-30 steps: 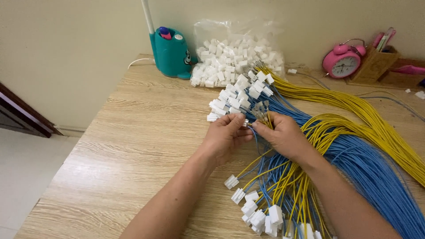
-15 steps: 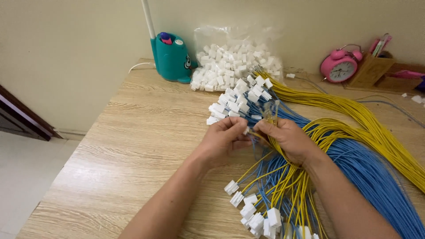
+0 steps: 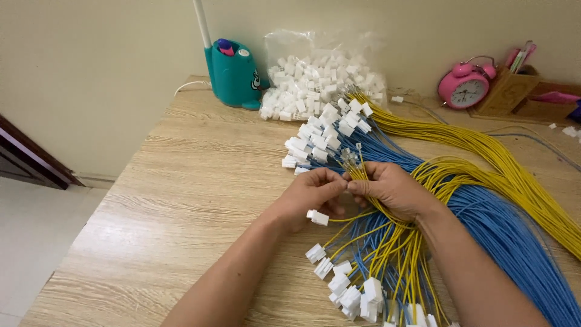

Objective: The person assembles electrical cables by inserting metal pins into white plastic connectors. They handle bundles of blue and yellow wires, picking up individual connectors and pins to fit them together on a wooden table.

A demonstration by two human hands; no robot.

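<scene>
1. My left hand (image 3: 308,197) sits at the middle of the frame, its thumb and fingertips pinched together on the tips of a few yellow wires.
2. A white plug (image 3: 318,217) hangs just under my left palm; I cannot tell whether the hand holds it or it only dangles on its wire.
3. My right hand (image 3: 393,191) lies just right of the left one, its grip clamped around a bunch of yellow wires (image 3: 357,172) whose bare metal ends stick up above my fingers.
4. The two hands meet at the fingertips, right over that bunch.
5. Below my hands, toward the lower middle of the frame, yellow and blue wires fan out and end in a cluster of white plugs (image 3: 351,290) lying on the worktop (image 3: 181,200).
6. Above my hands, more wires already fitted with white plugs (image 3: 327,136) lie in a heap at the upper middle.
7. A long sheaf of blue wires (image 3: 502,236) runs to the lower right, with a sheaf of yellow wires (image 3: 514,175) beside it on its right.
8. A clear bag of loose white plugs (image 3: 315,82) rests against the wall at the top centre.
9. Left of the bag stands a teal lamp base (image 3: 233,75).
10. A pink alarm clock (image 3: 463,88) and a wooden pen holder (image 3: 511,91) stand in the upper right.
</scene>
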